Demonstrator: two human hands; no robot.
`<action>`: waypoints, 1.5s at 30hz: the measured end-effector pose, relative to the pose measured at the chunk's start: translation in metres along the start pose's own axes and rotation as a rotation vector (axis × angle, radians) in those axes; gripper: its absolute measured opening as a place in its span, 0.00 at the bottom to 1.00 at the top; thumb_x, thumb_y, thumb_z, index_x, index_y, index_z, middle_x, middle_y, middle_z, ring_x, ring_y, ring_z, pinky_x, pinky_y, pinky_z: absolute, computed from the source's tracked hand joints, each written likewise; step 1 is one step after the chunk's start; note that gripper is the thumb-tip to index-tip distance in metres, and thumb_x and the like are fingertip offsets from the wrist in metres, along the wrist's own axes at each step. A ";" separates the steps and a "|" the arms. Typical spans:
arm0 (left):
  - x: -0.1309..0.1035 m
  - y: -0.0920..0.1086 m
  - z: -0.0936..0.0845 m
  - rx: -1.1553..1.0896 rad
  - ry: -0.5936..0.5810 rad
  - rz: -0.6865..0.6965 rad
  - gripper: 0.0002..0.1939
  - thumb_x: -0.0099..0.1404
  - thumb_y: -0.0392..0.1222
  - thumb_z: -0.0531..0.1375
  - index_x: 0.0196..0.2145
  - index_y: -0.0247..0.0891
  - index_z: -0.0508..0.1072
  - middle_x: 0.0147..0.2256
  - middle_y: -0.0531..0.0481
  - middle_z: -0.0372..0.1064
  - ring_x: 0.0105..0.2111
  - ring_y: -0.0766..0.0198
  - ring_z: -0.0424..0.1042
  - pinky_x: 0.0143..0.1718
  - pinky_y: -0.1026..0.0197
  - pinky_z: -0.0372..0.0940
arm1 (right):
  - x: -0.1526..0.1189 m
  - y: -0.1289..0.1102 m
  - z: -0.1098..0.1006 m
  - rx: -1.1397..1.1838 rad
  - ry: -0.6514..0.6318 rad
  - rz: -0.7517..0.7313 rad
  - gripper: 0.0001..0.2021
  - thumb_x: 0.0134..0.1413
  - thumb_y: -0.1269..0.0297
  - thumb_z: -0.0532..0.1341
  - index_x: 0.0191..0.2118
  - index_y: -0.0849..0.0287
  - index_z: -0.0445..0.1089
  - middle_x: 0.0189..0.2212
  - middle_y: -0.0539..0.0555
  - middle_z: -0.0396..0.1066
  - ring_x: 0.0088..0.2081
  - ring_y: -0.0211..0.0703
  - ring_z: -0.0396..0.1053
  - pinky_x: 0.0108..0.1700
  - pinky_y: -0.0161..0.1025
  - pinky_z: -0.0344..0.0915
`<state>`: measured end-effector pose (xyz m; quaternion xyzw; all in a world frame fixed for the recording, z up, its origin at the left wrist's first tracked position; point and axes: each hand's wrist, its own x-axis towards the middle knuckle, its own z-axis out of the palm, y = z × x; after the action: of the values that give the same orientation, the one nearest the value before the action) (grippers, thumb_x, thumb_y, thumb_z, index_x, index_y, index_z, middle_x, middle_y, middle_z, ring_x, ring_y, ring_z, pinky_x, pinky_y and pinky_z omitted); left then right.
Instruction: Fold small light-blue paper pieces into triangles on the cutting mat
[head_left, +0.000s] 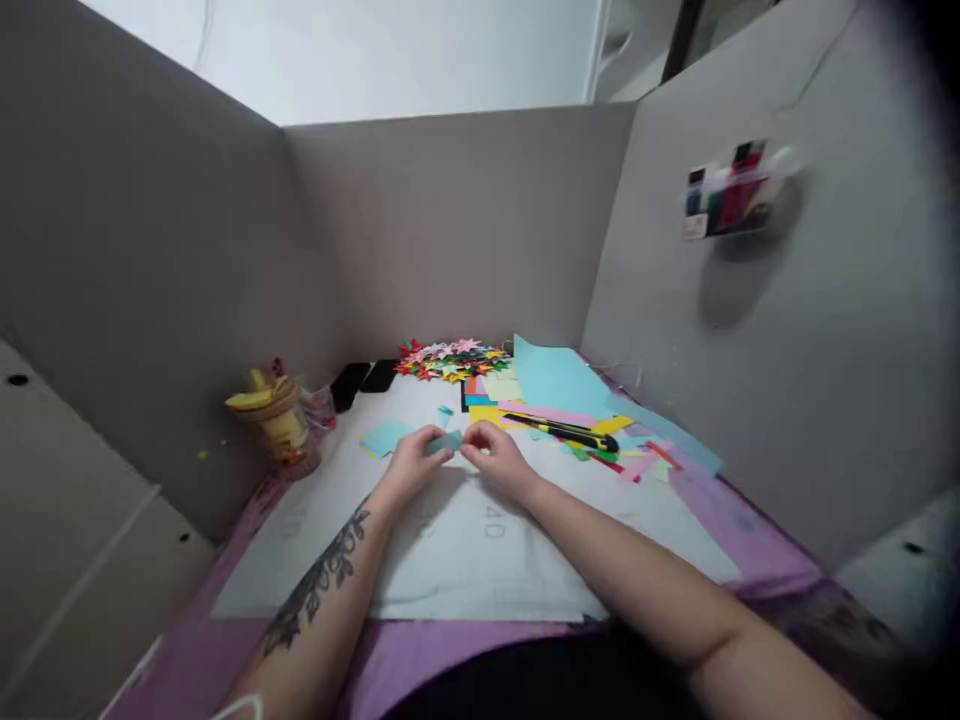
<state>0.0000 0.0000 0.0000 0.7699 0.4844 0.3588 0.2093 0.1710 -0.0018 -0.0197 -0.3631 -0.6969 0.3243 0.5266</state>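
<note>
Between my two hands is a small light-blue paper piece (446, 441), held above the white sheet. My left hand (417, 458) pinches its left part. The closed fingers of my right hand (493, 454) grip its right end. Left of my left hand lies a light-blue paper square (388, 437) with a yellow edge under it. A small folded teal scrap (445, 414) sits just beyond my hands. To the right, a black and yellow utility knife (570, 432) rests on coloured paper strips (637, 466).
A pile of colourful paper stars (454, 358) sits at the back, beside large light-blue sheets (559, 378). Dark flat objects (379, 376) lie at back left. A brown and yellow container (285, 430) stands left. Grey panels surround the table; a plastic holder (735, 195) hangs right.
</note>
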 end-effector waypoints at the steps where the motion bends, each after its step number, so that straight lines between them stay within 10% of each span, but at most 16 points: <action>1: 0.000 0.000 0.000 -0.001 -0.002 0.002 0.08 0.53 0.40 0.58 0.32 0.35 0.71 0.29 0.53 0.69 0.31 0.64 0.66 0.34 0.65 0.58 | 0.001 0.003 0.000 0.039 0.012 0.025 0.04 0.44 0.66 0.60 0.27 0.59 0.64 0.26 0.48 0.63 0.28 0.36 0.60 0.33 0.34 0.58; 10: -0.003 0.000 0.000 -0.064 -0.035 0.013 0.08 0.53 0.41 0.58 0.31 0.35 0.71 0.27 0.54 0.68 0.28 0.66 0.65 0.31 0.66 0.58 | 0.004 0.012 -0.003 0.243 -0.089 0.142 0.07 0.44 0.62 0.62 0.28 0.59 0.66 0.25 0.48 0.65 0.26 0.35 0.62 0.30 0.34 0.58; 45: -0.007 0.004 0.006 -0.003 0.015 0.088 0.11 0.61 0.45 0.54 0.34 0.38 0.73 0.34 0.50 0.74 0.34 0.63 0.70 0.36 0.65 0.61 | 0.001 0.009 0.005 0.104 0.164 0.184 0.08 0.39 0.63 0.62 0.20 0.60 0.65 0.19 0.48 0.66 0.22 0.36 0.61 0.26 0.33 0.59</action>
<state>0.0049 -0.0081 -0.0035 0.7874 0.4513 0.3741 0.1907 0.1671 0.0033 -0.0283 -0.4230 -0.5976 0.3761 0.5679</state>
